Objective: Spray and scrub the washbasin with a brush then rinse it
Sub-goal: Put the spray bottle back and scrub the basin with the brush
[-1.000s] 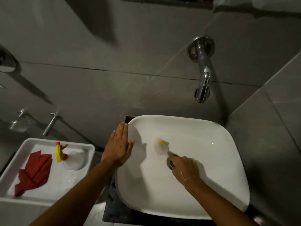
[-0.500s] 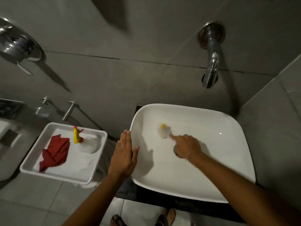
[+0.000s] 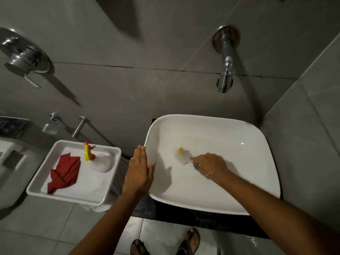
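Observation:
A white square washbasin (image 3: 248, 181) sits on a dark counter. Inside it, my right hand (image 3: 209, 163) grips a small white brush (image 3: 182, 155) with a yellow tip, bristles pressed on the basin floor left of the drain. The drain is mostly hidden under my hand. My left hand (image 3: 138, 172) lies flat with fingers together on the basin's left rim, holding nothing. A chrome spout (image 3: 225, 70) juts from the wall above the basin; no water runs. A spray bottle (image 3: 95, 159) with a yellow and red trigger lies in a white tray (image 3: 46, 192) at the left.
A red cloth (image 3: 64, 173) lies in the tray beside the bottle. A chrome mixer handle (image 3: 25, 57) is on the wall at upper left, with a rail (image 3: 81, 126) below it. A toilet edge (image 3: 9, 162) is at far left. Sandalled feet (image 3: 165, 243) stand on the floor tiles below.
The brush and my right hand swept from the basin's middle toward the back left and then slightly back. My view pulled back and shifted left, showing the mixer handle and floor.

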